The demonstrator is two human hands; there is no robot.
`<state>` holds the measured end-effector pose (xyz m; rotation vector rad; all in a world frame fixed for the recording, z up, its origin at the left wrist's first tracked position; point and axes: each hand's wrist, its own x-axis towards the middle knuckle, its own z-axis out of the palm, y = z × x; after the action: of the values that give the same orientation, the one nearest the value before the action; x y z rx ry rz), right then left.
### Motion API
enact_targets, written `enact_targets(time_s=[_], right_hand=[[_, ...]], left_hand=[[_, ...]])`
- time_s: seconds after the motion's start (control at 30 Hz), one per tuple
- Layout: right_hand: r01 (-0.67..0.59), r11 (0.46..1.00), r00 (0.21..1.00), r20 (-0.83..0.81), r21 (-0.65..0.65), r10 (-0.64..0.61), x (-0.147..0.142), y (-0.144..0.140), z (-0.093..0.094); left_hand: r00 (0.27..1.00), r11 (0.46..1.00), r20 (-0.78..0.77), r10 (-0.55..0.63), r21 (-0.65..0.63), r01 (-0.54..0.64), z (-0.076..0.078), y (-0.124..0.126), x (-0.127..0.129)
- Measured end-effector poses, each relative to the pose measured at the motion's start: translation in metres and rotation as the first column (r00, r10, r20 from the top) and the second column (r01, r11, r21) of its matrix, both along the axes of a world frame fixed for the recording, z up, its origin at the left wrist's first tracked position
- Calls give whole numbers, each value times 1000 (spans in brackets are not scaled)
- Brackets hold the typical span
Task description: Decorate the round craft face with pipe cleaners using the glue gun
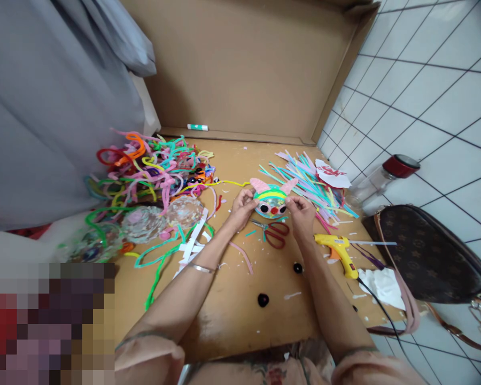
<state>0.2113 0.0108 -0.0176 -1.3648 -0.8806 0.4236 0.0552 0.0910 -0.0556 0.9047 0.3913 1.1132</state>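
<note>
Both hands pinch the bunny face (271, 202) between them; left hand (242, 206) on its left edge, right hand (300, 209) on its right; equally near. Ears point away; scissors (276, 233) lie just below.

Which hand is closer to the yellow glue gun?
Right. The right hand is just up and left of the glue gun, not touching it; the left hand is farther left, across the craft face.
</note>
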Motion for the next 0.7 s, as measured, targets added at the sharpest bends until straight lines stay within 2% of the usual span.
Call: enact_targets(time_s=[0.33, 0.5, 0.7], right_hand=[[-32, 999, 999, 3, 39, 32, 3, 0, 0], [-80, 997, 996, -45, -7, 80, 0, 1, 2], [-64, 997, 996, -58, -43, 61, -4, 8, 1]], left_hand=[[1000, 999, 13, 22, -27, -22, 0, 0, -1], [999, 999, -1, 33, -24, -33, -1, 0, 0], [999, 1000, -11, 30, 10, -30, 0, -1, 1]])
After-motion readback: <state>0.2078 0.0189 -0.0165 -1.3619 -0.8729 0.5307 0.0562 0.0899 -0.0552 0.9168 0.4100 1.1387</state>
